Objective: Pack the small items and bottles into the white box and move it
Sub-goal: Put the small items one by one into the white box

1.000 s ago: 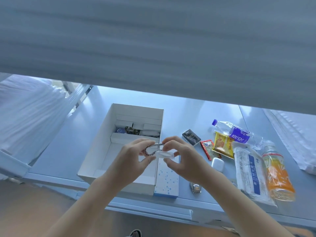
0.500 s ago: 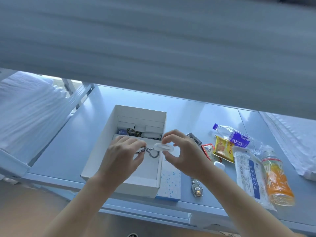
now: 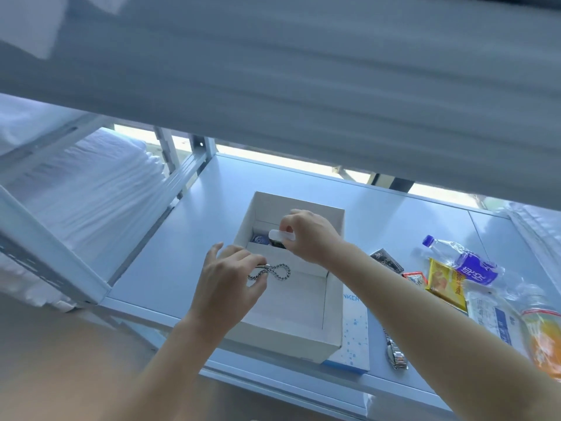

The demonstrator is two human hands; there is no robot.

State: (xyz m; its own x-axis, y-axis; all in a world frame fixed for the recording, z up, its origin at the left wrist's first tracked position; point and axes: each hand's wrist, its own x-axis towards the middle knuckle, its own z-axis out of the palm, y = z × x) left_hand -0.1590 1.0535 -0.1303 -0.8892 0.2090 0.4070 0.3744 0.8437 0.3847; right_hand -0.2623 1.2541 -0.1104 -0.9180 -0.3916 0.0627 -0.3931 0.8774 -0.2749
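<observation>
The open white box stands on the pale blue shelf. My left hand pinches a silver chain over the box's near compartment. Over the far compartment, my right hand pinches a small white oblong piece; several small items lie below it. To the right of the box lie a clear water bottle with a purple label and an orange drink bottle.
Beside the box lies a blue-dotted white carton, then a metal watch, a dark sachet, a red packet, a yellow snack pack and a white pouch. A grey shelf hangs overhead. White bedding lies left.
My hands have separated: the left has lowered the chain into the box's near part, and the right has carried the white piece out over the far compartment. The view has tilted.
</observation>
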